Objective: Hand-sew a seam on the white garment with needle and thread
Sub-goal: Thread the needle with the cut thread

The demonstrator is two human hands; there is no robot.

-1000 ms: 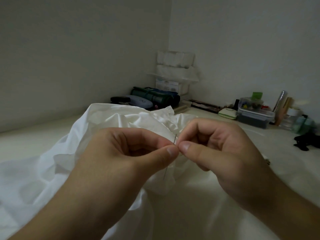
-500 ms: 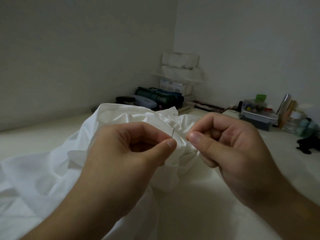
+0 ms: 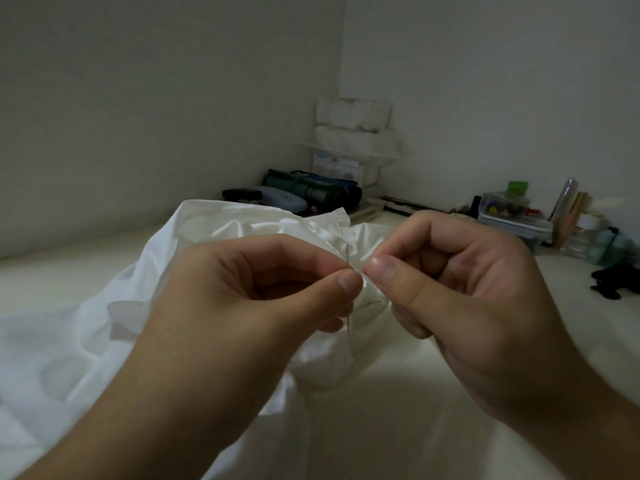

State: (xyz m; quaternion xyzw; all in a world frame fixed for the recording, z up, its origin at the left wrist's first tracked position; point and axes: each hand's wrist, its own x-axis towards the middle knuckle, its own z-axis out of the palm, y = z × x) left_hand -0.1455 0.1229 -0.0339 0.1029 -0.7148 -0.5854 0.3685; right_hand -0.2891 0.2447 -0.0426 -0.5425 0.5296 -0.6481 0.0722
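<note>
White cloth fills the near bench: the white garment (image 3: 104, 323) lies heaped under and behind both hands, its frilled edge raised between them. Against it the needle (image 3: 347, 258) stands nearly upright, a thin dark line with its long axis running top to bottom, one end showing above the left thumb and the other below the hand. Which end is the point I cannot tell, and the thread is too fine to make out.

The left hand (image 3: 242, 306) pinches the needle at mid-length between thumb and forefinger, the remaining fingers (image 3: 294, 268) curled in. The right hand (image 3: 467, 299) sits just beside it, thumb and forefinger closed together, apparently on a fold of the cloth or the thread; which, I cannot say. The needle lies immediately to the left of the right thumb tip, so the left hand has it and the right is within a short reach.
</note>
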